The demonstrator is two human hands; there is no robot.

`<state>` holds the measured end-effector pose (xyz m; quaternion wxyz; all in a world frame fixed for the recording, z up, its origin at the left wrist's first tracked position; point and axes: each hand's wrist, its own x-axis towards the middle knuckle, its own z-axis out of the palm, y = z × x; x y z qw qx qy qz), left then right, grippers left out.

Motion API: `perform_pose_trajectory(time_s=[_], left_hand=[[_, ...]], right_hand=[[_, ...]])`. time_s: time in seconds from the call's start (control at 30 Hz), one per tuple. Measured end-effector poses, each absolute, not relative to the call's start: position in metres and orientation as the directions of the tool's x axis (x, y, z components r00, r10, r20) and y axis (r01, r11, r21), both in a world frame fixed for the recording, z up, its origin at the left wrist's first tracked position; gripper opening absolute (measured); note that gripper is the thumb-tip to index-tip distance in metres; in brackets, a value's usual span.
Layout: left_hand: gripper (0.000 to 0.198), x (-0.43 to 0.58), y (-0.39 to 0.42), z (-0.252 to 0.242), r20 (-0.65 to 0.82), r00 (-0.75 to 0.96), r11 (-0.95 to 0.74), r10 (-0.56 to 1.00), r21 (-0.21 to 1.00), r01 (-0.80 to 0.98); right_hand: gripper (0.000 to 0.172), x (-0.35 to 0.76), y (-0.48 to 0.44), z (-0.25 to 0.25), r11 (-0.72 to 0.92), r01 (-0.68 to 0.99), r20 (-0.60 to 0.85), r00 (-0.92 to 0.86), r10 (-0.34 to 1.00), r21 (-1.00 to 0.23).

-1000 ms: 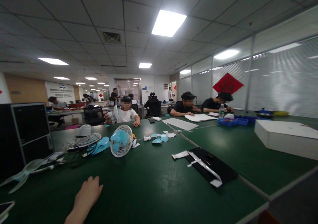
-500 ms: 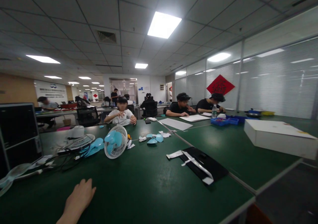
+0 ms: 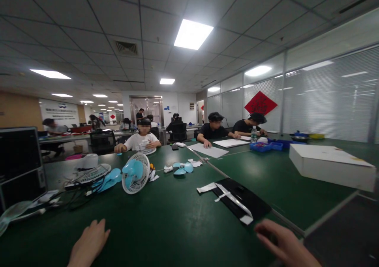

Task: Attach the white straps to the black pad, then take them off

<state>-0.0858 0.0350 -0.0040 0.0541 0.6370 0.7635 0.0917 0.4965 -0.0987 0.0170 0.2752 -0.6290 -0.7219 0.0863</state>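
Note:
My left hand [image 3: 89,242] is at the lower left, low over the green table [image 3: 166,219], back of the hand up. Its fingers are foreshortened but look apart, and nothing shows in them. At the lower right is my right hand [image 3: 282,241], fingers bent and thumb apart, with nothing seen between them. Just beyond it lies a black flat panel [image 3: 248,198] with a strip of white tape [image 3: 231,198] across it. Farther from my left hand stands a small fan [image 3: 136,173] with a white cage and light blue blades.
A loose blue fan blade [image 3: 182,168] lies mid-table. At left are more fan parts, cables and a black cabinet [image 3: 20,160]. A white box [image 3: 331,166] stands right, near blue trays [image 3: 266,145]. Co-workers sit opposite; one person's hand [image 3: 206,143] touches a white sheet [image 3: 211,150].
My right hand has come into view at the lower right. My left hand has shifted slightly left and down. A co-worker opposite has reached out onto the white sheet.

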Motion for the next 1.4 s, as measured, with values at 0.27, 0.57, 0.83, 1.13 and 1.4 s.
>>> perform_pose_trajectory(time_s=[0.27,0.57,0.83,1.13,1.4], left_hand=[[0.055,-0.088,0.039,-0.006,0.005,-0.173,0.169,0.985,0.183,0.968],[0.058,-0.098,0.046,-0.014,-0.040,-0.211,0.214,0.977,0.167,0.962],[0.056,-0.098,0.047,-0.022,0.022,-0.200,0.196,0.980,0.126,0.972],[0.054,-0.088,0.039,-0.008,0.034,-0.194,0.184,0.980,0.190,0.964],[0.054,-0.087,0.037,-0.004,0.001,-0.208,0.204,0.978,0.181,0.962]], right_hand=[[0.029,0.513,0.028,0.051,0.085,0.889,0.207,0.011,0.978,-0.451],[0.035,0.484,0.141,0.051,0.173,0.913,0.059,-0.163,0.985,-0.369],[0.017,0.490,0.165,0.055,0.125,0.939,-0.039,-0.145,0.989,-0.321],[0.019,0.503,0.139,0.089,0.288,0.898,0.162,-0.247,0.955,-0.333],[0.019,0.471,0.107,0.141,0.425,0.859,0.385,-0.304,0.871,-0.285]])
